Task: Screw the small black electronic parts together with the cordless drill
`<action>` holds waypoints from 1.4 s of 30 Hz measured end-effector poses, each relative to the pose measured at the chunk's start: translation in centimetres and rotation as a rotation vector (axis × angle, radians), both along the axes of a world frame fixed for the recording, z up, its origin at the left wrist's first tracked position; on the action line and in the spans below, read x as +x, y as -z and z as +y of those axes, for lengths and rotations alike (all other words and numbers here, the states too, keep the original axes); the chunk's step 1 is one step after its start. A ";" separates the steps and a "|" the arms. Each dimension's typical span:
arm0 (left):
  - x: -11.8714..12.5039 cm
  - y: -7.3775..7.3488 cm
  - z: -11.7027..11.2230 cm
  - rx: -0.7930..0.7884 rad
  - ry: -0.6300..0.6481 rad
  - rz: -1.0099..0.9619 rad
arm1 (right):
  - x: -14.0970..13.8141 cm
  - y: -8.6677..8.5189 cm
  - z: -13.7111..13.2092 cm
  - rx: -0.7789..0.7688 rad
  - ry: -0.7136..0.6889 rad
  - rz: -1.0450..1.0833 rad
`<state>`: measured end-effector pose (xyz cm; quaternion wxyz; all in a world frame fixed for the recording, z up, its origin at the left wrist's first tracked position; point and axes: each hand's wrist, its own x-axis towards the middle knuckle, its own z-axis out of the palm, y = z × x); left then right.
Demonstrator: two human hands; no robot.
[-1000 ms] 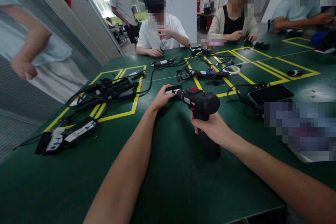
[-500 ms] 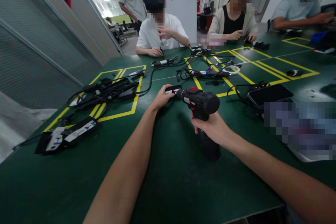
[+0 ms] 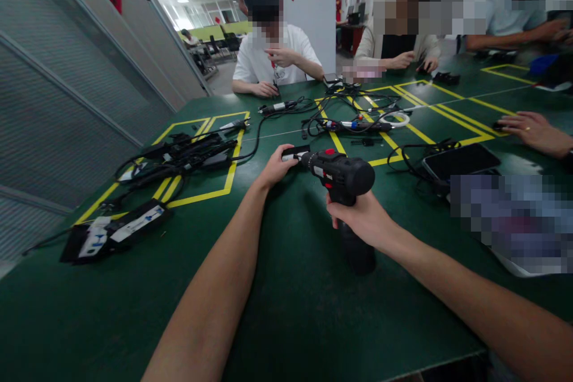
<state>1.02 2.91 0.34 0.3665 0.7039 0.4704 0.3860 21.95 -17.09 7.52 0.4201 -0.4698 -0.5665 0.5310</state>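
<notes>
A black cordless drill [image 3: 344,176] with red buttons stands on the green table [image 3: 286,310], nose pointing left. My right hand [image 3: 362,218] is wrapped around its grip. My left hand [image 3: 276,167] is closed on a small black block with a white label [image 3: 293,153], held against the drill's tip.
A heap of black adapters and cables [image 3: 183,152] lies in a yellow-taped box to the left. A labelled black unit [image 3: 119,230] sits at the near left. More cables [image 3: 358,122], a tablet [image 3: 461,160] and another person's hand [image 3: 532,131] are to the right. Several people sit across.
My hands and the drill have stayed put. A passer-by on the left has gone from view, and another person's hand has come onto the table at the right.
</notes>
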 end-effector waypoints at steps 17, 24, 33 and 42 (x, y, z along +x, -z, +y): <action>0.0 -0.3 -0.2 0.014 -0.006 0.022 | 0.0 0.2 0.1 0.013 -0.006 0.041; -0.1 0.0 0.0 0.011 -0.004 0.017 | 0.1 0.1 -0.1 0.013 0.002 0.024; 0.1 -0.2 -0.1 0.006 -0.012 -0.003 | 0.0 0.4 0.2 0.044 -0.004 0.040; 0.1 -0.2 -0.2 -0.004 -0.003 -0.017 | 0.0 -0.1 0.0 0.011 -0.011 -0.001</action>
